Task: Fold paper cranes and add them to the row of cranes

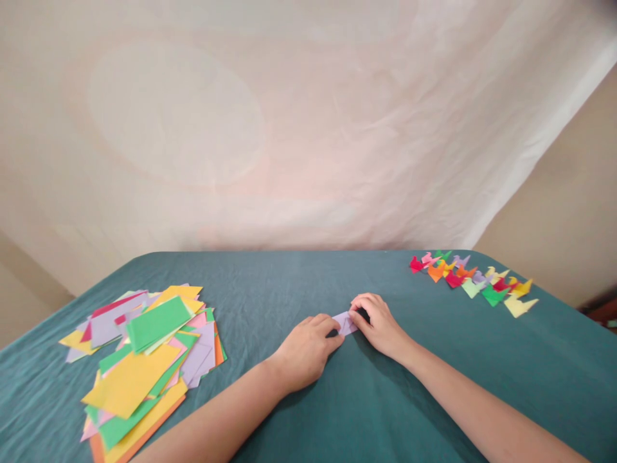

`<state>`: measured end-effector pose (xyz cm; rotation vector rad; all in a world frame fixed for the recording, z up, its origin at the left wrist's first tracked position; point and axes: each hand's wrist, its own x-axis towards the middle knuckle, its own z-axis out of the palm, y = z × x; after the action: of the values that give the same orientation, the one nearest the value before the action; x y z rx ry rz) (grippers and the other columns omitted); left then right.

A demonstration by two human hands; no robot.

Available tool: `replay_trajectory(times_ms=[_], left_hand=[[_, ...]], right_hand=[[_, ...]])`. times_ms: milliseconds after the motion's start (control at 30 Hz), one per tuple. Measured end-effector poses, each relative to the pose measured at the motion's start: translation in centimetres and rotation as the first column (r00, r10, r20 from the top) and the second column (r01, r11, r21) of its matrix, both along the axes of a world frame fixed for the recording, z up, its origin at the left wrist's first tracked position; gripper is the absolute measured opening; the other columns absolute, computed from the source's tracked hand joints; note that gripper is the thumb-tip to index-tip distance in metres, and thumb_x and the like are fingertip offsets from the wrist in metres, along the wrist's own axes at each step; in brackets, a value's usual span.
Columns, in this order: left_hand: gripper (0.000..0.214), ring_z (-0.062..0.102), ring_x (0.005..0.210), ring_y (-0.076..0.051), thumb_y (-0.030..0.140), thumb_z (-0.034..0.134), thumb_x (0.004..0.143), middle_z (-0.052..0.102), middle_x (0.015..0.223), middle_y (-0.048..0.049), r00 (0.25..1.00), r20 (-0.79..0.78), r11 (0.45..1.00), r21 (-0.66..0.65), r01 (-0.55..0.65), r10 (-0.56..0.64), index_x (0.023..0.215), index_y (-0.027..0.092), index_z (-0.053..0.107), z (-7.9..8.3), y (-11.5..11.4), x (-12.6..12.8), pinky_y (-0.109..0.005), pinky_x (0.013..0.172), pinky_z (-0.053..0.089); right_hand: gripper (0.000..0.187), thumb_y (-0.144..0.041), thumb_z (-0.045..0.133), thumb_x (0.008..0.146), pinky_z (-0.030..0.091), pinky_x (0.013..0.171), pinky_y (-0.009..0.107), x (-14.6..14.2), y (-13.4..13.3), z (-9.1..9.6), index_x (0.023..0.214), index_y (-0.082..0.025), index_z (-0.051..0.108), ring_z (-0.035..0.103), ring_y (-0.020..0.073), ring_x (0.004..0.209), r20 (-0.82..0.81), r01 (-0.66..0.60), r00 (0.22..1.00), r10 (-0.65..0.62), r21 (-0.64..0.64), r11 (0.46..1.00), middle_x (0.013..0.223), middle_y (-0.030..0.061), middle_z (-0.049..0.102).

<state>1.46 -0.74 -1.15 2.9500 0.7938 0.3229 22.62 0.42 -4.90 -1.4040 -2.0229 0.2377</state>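
Observation:
A small lilac paper piece [345, 321], partly folded, lies on the teal tablecloth [299, 283] in the middle of the table. My left hand [306, 350] rests on the cloth with its fingers curled, pinching the paper's left end. My right hand [378, 323] presses down on the paper's right end with bent fingers. Most of the paper is hidden under my fingertips.
A loose pile of coloured paper sheets [144, 354], yellow, green, lilac, pink and orange, covers the table's left side. Several small folded paper shapes [475, 281] in mixed colours lie in a row at the back right. A pale cloth backdrop [289, 128] hangs behind the table.

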Motion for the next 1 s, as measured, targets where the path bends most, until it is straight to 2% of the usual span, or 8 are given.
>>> replay_trajectory(times_ms=[167,300,467,567,667,867,1000], left_hand=[[0.026,0.047,0.105,-0.023,0.012,0.045,0.085,0.054,0.111,-0.0069,0.998,0.062,1.0,-0.025,0.01,-0.008,0.106,0.019,0.059,-0.5,0.15,-0.14,-0.037,0.091,0.04],[0.036,0.047,0.107,-0.022,0.007,0.046,0.08,0.053,0.113,-0.0071,0.994,0.11,0.998,-0.056,0.007,-0.001,0.112,0.019,0.056,-0.46,0.11,-0.24,-0.037,0.093,0.039],[0.039,0.045,0.112,-0.021,0.006,0.043,0.079,0.052,0.119,-0.0078,0.973,0.207,0.993,-0.078,-0.083,0.098,0.116,0.017,0.051,-0.64,0.14,-0.21,-0.038,0.099,0.036],[0.042,0.045,0.114,-0.02,0.007,0.04,0.082,0.052,0.121,-0.0078,0.957,0.252,0.987,-0.098,-0.124,0.146,0.123,0.017,0.044,-0.87,0.25,-0.17,-0.039,0.101,0.035],[0.044,0.047,0.113,-0.019,0.008,0.041,0.082,0.054,0.119,-0.007,0.958,0.249,0.986,-0.126,-0.113,0.141,0.125,0.018,0.041,-0.94,0.33,-0.19,-0.039,0.1,0.036],[0.043,0.047,0.111,-0.02,0.008,0.044,0.081,0.054,0.117,-0.0069,0.96,0.252,0.984,-0.153,-0.089,0.125,0.123,0.019,0.044,-0.76,0.34,-0.3,-0.039,0.1,0.036],[0.037,0.049,0.106,-0.02,0.011,0.047,0.082,0.056,0.112,-0.0064,0.957,0.259,0.984,-0.157,-0.089,0.128,0.118,0.02,0.049,-0.72,0.45,-0.38,-0.038,0.096,0.039]], right_hand=[[0.012,-0.034,0.056,0.082,0.038,0.083,0.036,-0.2,-0.33,0.12,0.08,-0.022,0.057,0.051,0.0209,0.094,0.02,0.018,1.0,-0.018,0.003,1.0,0.093,0.004,0.058],[0.02,-0.039,0.064,0.074,0.038,0.082,0.037,-0.45,-0.58,0.06,0.08,-0.021,0.057,0.051,0.0219,0.094,0.051,0.063,0.997,-0.063,-0.003,0.998,0.094,0.0046,0.057],[0.023,-0.039,0.067,0.071,0.038,0.082,0.038,-0.72,-0.68,-0.1,0.079,-0.02,0.057,0.051,0.0225,0.093,0.062,0.106,0.993,-0.104,-0.024,0.994,0.095,0.0051,0.056],[0.022,-0.039,0.067,0.07,0.038,0.082,0.038,-0.82,-0.72,-0.15,0.078,-0.021,0.057,0.051,0.0226,0.094,0.051,0.109,0.993,-0.108,-0.032,0.993,0.096,0.0049,0.056],[0.022,-0.04,0.067,0.071,0.038,0.082,0.038,-0.85,-0.77,-0.11,0.079,-0.021,0.058,0.051,0.0225,0.094,0.038,0.102,0.994,-0.1,-0.034,0.994,0.096,0.0047,0.056],[0.015,-0.037,0.06,0.079,0.037,0.083,0.037,-0.69,-0.75,0.0,0.08,-0.022,0.058,0.052,0.0211,0.094,0.025,0.071,0.997,-0.07,-0.039,0.997,0.096,0.0037,0.057],[0.014,-0.036,0.061,0.078,0.037,0.083,0.036,-0.71,-0.81,0.09,0.079,-0.022,0.058,0.052,0.0207,0.094,0.019,0.074,0.997,-0.074,-0.035,0.997,0.094,0.0032,0.057]])
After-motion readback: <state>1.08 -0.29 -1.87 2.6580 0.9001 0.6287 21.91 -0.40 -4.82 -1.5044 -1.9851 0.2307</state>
